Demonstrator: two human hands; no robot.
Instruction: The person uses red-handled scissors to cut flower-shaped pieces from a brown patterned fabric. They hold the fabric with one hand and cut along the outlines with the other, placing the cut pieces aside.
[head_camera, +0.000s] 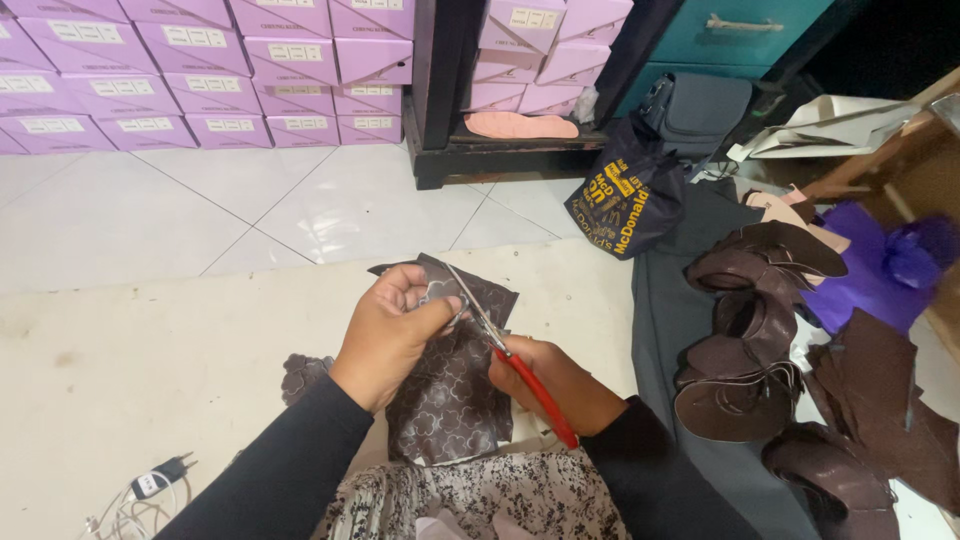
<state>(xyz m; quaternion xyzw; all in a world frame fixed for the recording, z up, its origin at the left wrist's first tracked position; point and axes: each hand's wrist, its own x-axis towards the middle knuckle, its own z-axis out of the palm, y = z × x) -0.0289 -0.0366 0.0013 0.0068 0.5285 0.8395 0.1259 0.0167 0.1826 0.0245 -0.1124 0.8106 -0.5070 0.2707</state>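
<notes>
The dark brown embossed leather sheet (450, 385) is held above the lap, over the pale floor mat (150, 350). Its long axis runs roughly away from the body, upper edge farthest out. The left hand (392, 335) is the nearer hand to that upper edge — thumb and fingers are pinched onto the sheet's top left portion, so the material hangs below and to the right of the fingertips. The right hand (555, 385) is closed around the red handles of the red-handled steel scissors (505, 350), fingers curled tight. The blades point up and left, lying across the sheet's upper part just beside the left thumb; whether they are parted cannot be determined. Cut brown leather pieces (750, 350) lie piled well apart, to the right.
</notes>
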